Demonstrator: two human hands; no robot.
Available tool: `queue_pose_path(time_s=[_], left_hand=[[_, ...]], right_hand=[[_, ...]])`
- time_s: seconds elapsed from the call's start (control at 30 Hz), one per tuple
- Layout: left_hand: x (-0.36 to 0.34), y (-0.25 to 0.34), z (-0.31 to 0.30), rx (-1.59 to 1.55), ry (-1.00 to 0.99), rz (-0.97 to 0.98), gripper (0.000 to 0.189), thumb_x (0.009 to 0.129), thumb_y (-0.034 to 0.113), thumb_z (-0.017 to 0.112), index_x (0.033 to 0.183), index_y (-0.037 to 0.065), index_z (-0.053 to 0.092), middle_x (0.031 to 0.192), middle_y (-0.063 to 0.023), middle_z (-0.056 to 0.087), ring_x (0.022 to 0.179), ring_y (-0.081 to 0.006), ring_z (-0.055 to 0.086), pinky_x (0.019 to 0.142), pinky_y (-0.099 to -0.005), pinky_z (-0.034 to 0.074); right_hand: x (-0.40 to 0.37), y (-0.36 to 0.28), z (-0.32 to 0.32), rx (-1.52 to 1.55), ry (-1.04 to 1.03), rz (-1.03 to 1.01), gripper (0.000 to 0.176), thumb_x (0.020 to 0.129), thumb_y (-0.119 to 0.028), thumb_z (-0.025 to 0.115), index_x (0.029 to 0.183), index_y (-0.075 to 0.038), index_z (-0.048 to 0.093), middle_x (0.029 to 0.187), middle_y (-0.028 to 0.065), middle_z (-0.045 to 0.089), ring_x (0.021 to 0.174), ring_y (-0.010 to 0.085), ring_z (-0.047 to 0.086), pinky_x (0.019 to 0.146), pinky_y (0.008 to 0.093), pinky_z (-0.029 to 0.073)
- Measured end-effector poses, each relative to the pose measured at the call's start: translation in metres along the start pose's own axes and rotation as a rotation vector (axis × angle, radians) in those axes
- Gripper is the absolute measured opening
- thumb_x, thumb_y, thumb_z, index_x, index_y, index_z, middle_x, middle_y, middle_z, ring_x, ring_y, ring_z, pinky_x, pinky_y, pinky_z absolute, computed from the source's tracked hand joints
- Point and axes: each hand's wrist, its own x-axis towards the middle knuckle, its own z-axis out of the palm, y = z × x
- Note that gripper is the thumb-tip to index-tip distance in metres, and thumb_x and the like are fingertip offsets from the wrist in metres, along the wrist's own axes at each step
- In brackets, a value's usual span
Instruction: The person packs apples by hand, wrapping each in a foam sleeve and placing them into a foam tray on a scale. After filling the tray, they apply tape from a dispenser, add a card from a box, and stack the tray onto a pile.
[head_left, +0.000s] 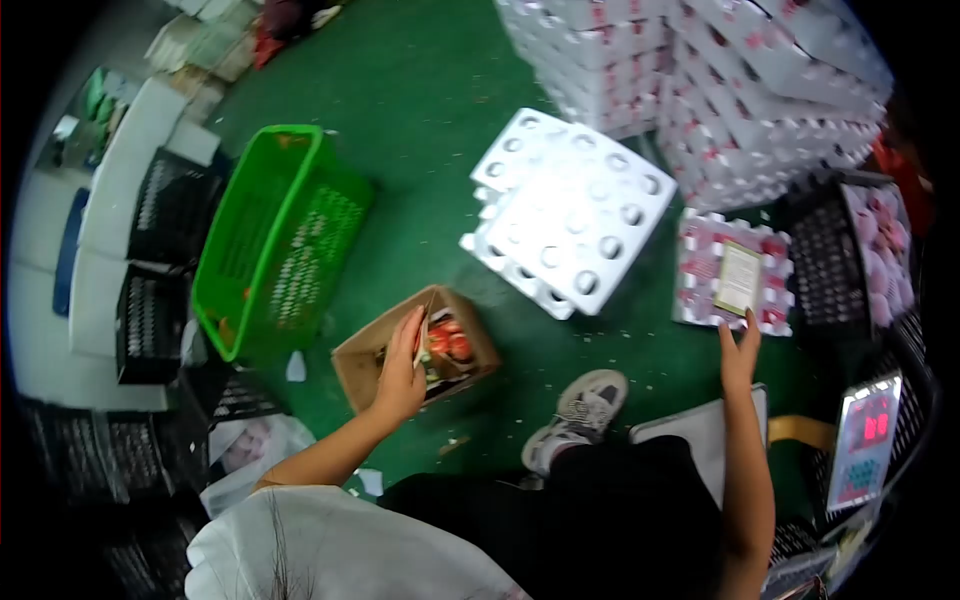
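Observation:
My left hand (402,370) reaches over an open cardboard box (352,368), its fingers stretched out along an upright flap inside. Red and dark items (450,342) lie in the box beside my fingers. My right hand (740,355) is extended to the right, with fingers apart. Its fingertips are right at the lower edge of a yellow-bordered card (737,277). The card lies on a foam tray of pinkish round items (700,262) on the floor.
White foam trays with holes (585,215) lie ahead on the green floor. Tall stacks of foam trays (740,100) stand at the back right. A green plastic crate (325,215) stands left, near black crates (172,210). A scale with red digits (865,435) is at right.

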Motion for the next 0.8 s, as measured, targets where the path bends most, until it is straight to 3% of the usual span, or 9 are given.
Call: queue_pose_path(time_s=[0.07,0.2,0.3,0.43,0.5,0.63,0.7,0.77,0.8], left_hand=[[-0.017,-0.024,-0.017,0.232,0.033,-0.027,0.079,0.078,-0.016,0.044,0.152,0.009,0.04,0.146,-0.0206,0.045,0.134,-0.0414,0.043,0.114,-0.044,0.032],[-0.054,-0.069,0.009,0.412,-0.081,-0.098,0.105,0.069,0.027,0.079,0.157,0.006,0.025,0.155,-0.0288,0.027,0.143,-0.0466,0.027,0.117,-0.0551,0.024],[0.004,-0.026,0.041,-0.011,0.023,0.143,0.082,0.084,0.02,0.068,0.154,0.002,0.029,0.15,-0.0271,0.037,0.137,-0.0428,0.039,0.114,-0.0478,0.032],[0.149,-0.016,0.106,-0.121,0.181,0.053,0.063,0.089,0.028,0.066,0.136,-0.009,0.048,0.135,-0.0298,0.052,0.126,-0.0423,0.052,0.108,-0.0455,0.041],[0.217,-0.025,0.126,0.15,-0.072,-0.366,0.064,0.087,0.039,0.066,0.128,-0.009,0.056,0.128,-0.0292,0.058,0.115,-0.044,0.058,0.1,-0.0496,0.047],[0.276,-0.111,0.17,-0.236,-0.499,-0.581,0.052,0.084,0.041,0.067,0.12,0.003,0.063,0.108,-0.0151,0.067,0.101,-0.0345,0.066,0.082,-0.0491,0.055],[0.28,-0.148,0.187,-0.213,-0.573,-0.777,0.046,0.087,0.035,0.064,0.121,0.004,0.059,0.105,-0.0133,0.067,0.095,-0.0299,0.067,0.075,-0.0479,0.056],[0.251,-0.143,0.172,-0.557,-0.542,-0.848,0.051,0.089,0.029,0.063,0.136,0.012,0.054,0.127,-0.0146,0.06,0.088,-0.0339,0.066,0.069,-0.0566,0.052],[0.232,-0.139,0.17,-0.593,-0.452,-0.76,0.049,0.09,0.027,0.064,0.135,0.009,0.054,0.121,-0.014,0.062,0.087,-0.0306,0.066,0.067,-0.0517,0.053]], right_hand=[[-0.038,-0.018,-0.025,-0.154,-0.142,-0.182,0.064,0.09,-0.018,0.07,0.146,-0.002,0.043,0.15,0.0237,0.039,0.138,0.0381,0.041,0.116,0.0415,0.032],[-0.092,-0.07,-0.11,-0.279,-0.423,-0.08,0.058,0.086,-0.01,0.069,0.14,-0.004,0.049,0.148,0.0209,0.042,0.133,0.0382,0.046,0.112,0.0414,0.037],[-0.121,-0.099,-0.167,-0.26,-0.471,0.041,0.054,0.084,-0.006,0.07,0.136,-0.004,0.052,0.144,0.0173,0.047,0.119,0.0327,0.056,0.102,0.0394,0.046],[-0.165,-0.134,-0.224,-0.141,-0.482,0.17,0.053,0.083,-0.002,0.07,0.133,-0.005,0.054,0.138,0.0131,0.051,0.107,0.0247,0.06,0.087,0.0343,0.051],[-0.191,-0.141,-0.242,-0.09,-0.43,0.186,0.052,0.082,0.0,0.071,0.132,-0.004,0.054,0.137,0.0114,0.052,0.107,0.0224,0.061,0.084,0.032,0.051],[-0.215,-0.141,-0.274,0.003,-0.479,0.201,0.049,0.084,0.0,0.071,0.131,-0.003,0.056,0.13,0.0099,0.054,0.105,0.0218,0.062,0.085,0.0316,0.052],[-0.221,-0.153,-0.278,-0.053,-0.338,0.203,0.042,0.089,-0.005,0.07,0.129,-0.002,0.058,0.126,0.0091,0.056,0.106,0.0216,0.062,0.086,0.0312,0.053],[-0.233,-0.156,-0.281,0.013,-0.287,0.182,0.04,0.09,-0.006,0.07,0.128,-0.002,0.058,0.124,0.0091,0.057,0.105,0.021,0.063,0.087,0.0306,0.053],[-0.239,-0.147,-0.284,0.084,-0.318,0.229,0.04,0.091,-0.009,0.07,0.129,-0.002,0.059,0.123,0.0101,0.058,0.104,0.0196,0.063,0.087,0.0305,0.052]])
